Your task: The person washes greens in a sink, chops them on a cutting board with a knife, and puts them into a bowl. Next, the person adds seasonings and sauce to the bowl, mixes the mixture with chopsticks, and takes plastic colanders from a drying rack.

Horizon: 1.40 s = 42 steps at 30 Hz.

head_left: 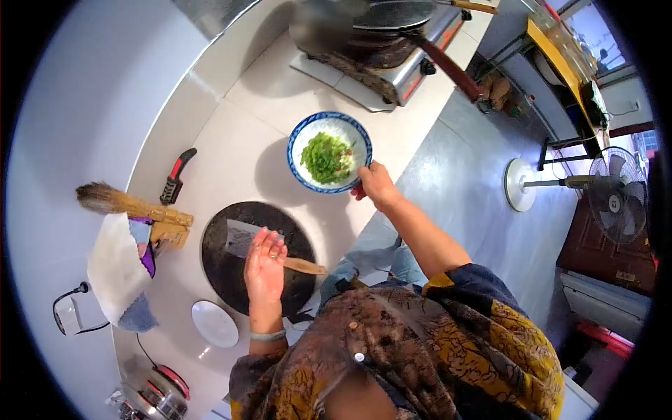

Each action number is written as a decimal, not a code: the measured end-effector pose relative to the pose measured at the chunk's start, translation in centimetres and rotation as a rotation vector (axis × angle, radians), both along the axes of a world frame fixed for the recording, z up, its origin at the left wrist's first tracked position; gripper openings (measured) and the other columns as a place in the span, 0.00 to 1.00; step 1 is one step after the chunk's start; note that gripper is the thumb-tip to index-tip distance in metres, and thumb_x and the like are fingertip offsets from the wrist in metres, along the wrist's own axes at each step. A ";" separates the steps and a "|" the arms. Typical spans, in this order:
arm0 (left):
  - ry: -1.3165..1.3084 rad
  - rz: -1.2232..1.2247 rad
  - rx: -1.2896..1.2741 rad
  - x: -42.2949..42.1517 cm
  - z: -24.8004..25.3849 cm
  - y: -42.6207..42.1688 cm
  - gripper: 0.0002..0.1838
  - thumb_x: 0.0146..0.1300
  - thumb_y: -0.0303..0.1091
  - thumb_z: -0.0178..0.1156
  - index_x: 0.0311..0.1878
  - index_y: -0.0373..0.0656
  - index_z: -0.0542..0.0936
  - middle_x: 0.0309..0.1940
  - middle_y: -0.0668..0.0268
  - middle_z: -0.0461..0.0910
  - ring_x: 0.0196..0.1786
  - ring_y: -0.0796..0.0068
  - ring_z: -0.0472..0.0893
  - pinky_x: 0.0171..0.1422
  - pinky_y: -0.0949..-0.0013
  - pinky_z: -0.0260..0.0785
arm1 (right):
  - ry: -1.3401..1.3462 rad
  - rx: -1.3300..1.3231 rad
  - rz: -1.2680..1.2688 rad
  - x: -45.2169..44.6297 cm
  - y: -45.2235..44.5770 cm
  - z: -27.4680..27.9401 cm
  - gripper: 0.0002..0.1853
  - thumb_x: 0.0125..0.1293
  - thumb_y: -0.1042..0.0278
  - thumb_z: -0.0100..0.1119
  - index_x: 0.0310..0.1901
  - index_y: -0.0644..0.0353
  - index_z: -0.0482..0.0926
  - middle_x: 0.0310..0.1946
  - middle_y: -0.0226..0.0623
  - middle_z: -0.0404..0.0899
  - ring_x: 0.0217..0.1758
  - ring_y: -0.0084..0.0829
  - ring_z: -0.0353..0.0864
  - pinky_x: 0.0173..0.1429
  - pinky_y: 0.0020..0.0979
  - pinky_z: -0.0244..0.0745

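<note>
My right hand grips the near right rim of a white bowl with a blue patterned edge. Chopped green vegetable with small pale and reddish bits lies in the bowl, which is held over the counter. My left hand is held palm up, fingers stretched out and holding nothing. Below it a cleaver with a wooden handle rests on a round dark chopping board; the hand partly hides the cleaver.
A gas stove with a pan stands at the counter's far end. Along the wall are a red-and-black handled tool, a straw brush and cloths. A white plate and kettle stand nearer; a fan is right.
</note>
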State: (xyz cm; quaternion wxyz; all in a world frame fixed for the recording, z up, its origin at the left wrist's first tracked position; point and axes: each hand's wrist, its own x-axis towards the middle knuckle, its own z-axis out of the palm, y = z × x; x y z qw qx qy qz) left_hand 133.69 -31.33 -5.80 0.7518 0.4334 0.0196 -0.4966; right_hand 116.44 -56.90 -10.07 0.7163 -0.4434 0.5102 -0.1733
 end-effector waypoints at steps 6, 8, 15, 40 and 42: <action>-0.023 -0.177 -0.036 -9.7 -0.1 -9.5 0.21 0.69 0.41 0.53 0.60 0.39 0.72 0.51 0.61 0.77 0.52 0.67 0.75 0.60 0.63 0.68 | -0.013 0.052 0.048 -13.7 -5.5 -1.1 0.15 0.65 0.69 0.43 0.40 0.78 0.72 0.23 0.48 0.79 0.20 0.34 0.79 0.23 0.35 0.77; 0.014 -0.216 0.014 -14.3 -1.0 -12.7 0.22 0.68 0.43 0.54 0.60 0.40 0.72 0.51 0.61 0.77 0.51 0.68 0.75 0.59 0.63 0.67 | 0.036 0.051 -0.043 -18.7 -6.7 0.2 0.15 0.65 0.70 0.43 0.41 0.78 0.72 0.23 0.48 0.79 0.19 0.34 0.79 0.23 0.34 0.77; 0.057 -0.420 0.038 -28.3 -2.4 -24.5 0.17 0.68 0.38 0.54 0.55 0.40 0.75 0.49 0.60 0.78 0.49 0.66 0.77 0.57 0.63 0.70 | 0.132 -0.062 -0.027 -33.4 -15.1 2.5 0.14 0.65 0.69 0.44 0.44 0.72 0.72 0.26 0.44 0.79 0.20 0.32 0.79 0.24 0.31 0.77; -0.256 -0.981 -0.024 -39.8 -0.6 -66.8 0.28 0.71 0.40 0.52 0.69 0.41 0.60 0.57 0.63 0.74 0.54 0.70 0.77 0.57 0.63 0.69 | -0.036 0.032 -0.220 -47.7 -48.7 5.7 0.14 0.67 0.68 0.47 0.44 0.73 0.70 0.24 0.41 0.78 0.20 0.30 0.79 0.23 0.29 0.75; -0.230 -0.895 0.038 -40.7 0.0 -69.3 0.28 0.70 0.40 0.53 0.69 0.41 0.60 0.57 0.62 0.74 0.53 0.70 0.77 0.57 0.61 0.69 | -0.050 0.029 -0.120 -47.9 -52.5 6.3 0.14 0.68 0.68 0.47 0.45 0.73 0.70 0.24 0.40 0.78 0.20 0.29 0.78 0.23 0.28 0.75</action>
